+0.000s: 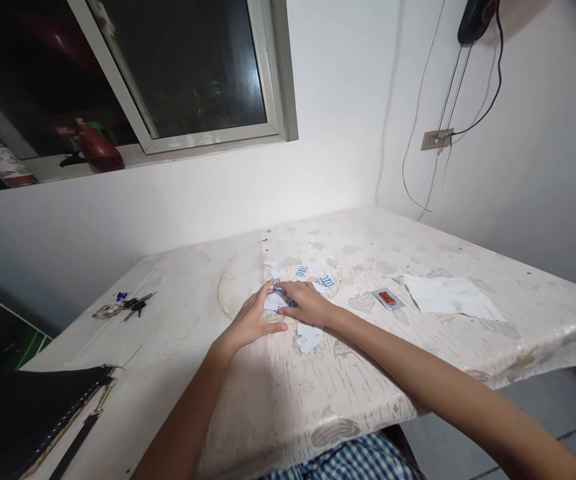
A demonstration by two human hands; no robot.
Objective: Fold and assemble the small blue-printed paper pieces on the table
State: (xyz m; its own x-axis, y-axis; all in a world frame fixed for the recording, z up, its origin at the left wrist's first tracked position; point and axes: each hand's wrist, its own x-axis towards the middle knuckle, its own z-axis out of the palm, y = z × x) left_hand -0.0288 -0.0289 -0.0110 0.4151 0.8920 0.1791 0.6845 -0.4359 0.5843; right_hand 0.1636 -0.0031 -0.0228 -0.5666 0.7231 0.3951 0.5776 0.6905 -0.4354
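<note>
Several white paper pieces with blue print lie in a cluster at the middle of the table. My left hand (254,317) rests at their left side, fingers stretched forward and thumb apart. From the right, my right hand (305,303) reaches over the cluster, its fingers extended across a printed paper piece (274,302) and its thumb apart. The fingertips of both hands come close together near a small blue mark; whether they touch it I cannot tell. A blank-looking paper piece (309,340) sits below my right hand. Beyond it lie two blue-printed pieces, one (302,271) left of the other (327,281).
A small packet with an orange-brown patch (388,299) and a white cloth or paper sheet (452,297) lie to the right. Keys (137,304) are at the left, above a black case (33,413). Bottles, one red (99,148), stand on the windowsill. Cords hang by the wall socket (437,139).
</note>
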